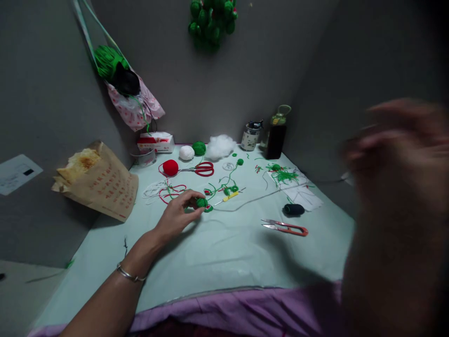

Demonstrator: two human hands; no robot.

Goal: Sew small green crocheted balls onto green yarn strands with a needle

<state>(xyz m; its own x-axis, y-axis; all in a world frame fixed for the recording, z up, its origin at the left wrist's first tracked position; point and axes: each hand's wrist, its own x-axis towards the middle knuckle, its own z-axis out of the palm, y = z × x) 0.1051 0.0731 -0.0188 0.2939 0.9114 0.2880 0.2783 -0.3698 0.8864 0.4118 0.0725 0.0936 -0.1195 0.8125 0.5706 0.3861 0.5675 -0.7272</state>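
Observation:
Low over the table, my left hand (184,208) has its thumb and fingers closed around a small green crocheted ball (201,202). A flat green piece with red and white (208,208) sits at its fingertips. My right hand (403,145) is raised at the far right, blurred, with its fingers drawn together; what they hold cannot be made out. A thin grey strand (247,204) runs rightward from near the left hand. Just right of that hand lies a yellow-handled crochet hook (230,196), beside small green crocheted pieces (229,190).
Orange thread snips (289,228) and a dark thread spool (293,209) lie at right. Red-handled scissors (204,169), a red yarn ball (170,167) and white stuffing (220,147) lie further back. A bottle (276,140) stands right; a paper bag (101,182) leans left.

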